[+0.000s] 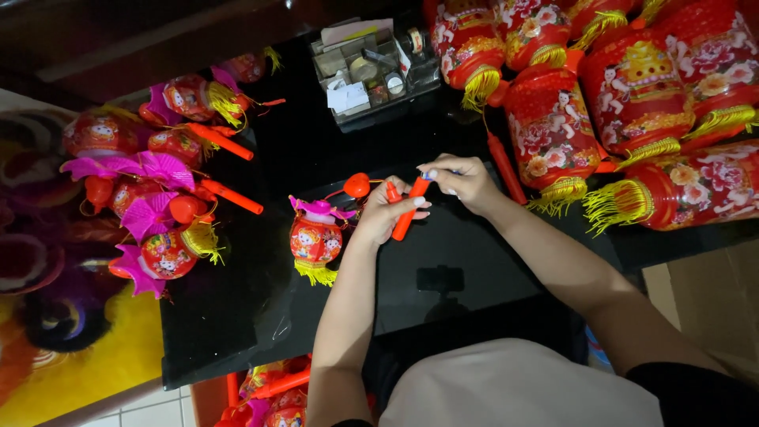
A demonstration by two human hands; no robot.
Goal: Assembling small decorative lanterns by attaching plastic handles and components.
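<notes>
Two hands meet over the black worktop (490, 261): the left hand (387, 213) grips an orange lantern stick (409, 209), the right hand (462, 180) pinches its top end; a small red lantern (315, 241) lies just beside.

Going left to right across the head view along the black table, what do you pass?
Pile of small pink-topped lanterns → single small lantern → left hand gripping an orange handle stick → right hand on the stick's top end → large red lanterns with yellow tassels.
</notes>
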